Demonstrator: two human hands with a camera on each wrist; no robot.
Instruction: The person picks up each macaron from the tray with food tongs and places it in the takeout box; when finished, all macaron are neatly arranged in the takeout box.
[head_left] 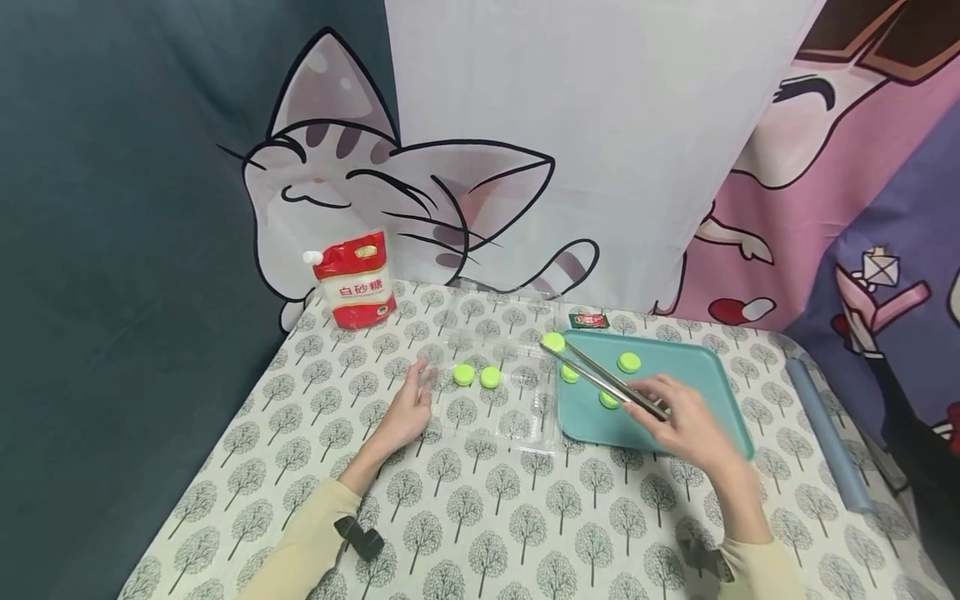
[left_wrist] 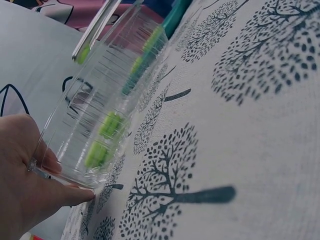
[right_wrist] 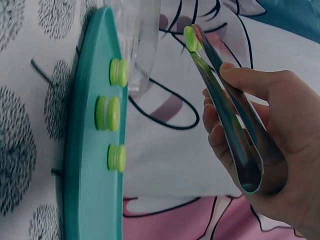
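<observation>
- Right hand, one: thumb on one side and fingers curled on the other, clamped about a pair of tongs.
- Tongs, shiny silver metal, bent in a U at the rear: the tips close on a single sweet.
- Held sweet, bright green, round, macaron-like: raised between the tong tips; in the head view it appears against the tray's far left corner, near the clear container.
- Left hand, one: thumb and fingers pinch the near-left wall of the container, thumb on the outside in the left wrist view.
- Container, clear ridged plastic, rectangular: rests on the cloth left of the tray; a further clear section extends toward the backdrop.
- Pair of green sweets, round, macaron-like: inside the container, side by side, toward its left.
- Tray, teal, rectangular with rounded corners and a raised rim: on the cloth, at the right.
- Three green sweets, round, with a paler middle band: set apart on the tray, two of them close to the tongs in the head view.
- Pouch, red and white, white spout cap, Chinese lettering: upright at the far left.
- Packet, small, flat, dark green and red: just beyond the tray's far edge.
- Rod, blue-grey, long: right of the tray.
- Tablecloth, white fabric printed with grey trees: beneath all.
- Backdrop, pale fabric with a cartoon cat: behind the table.
</observation>
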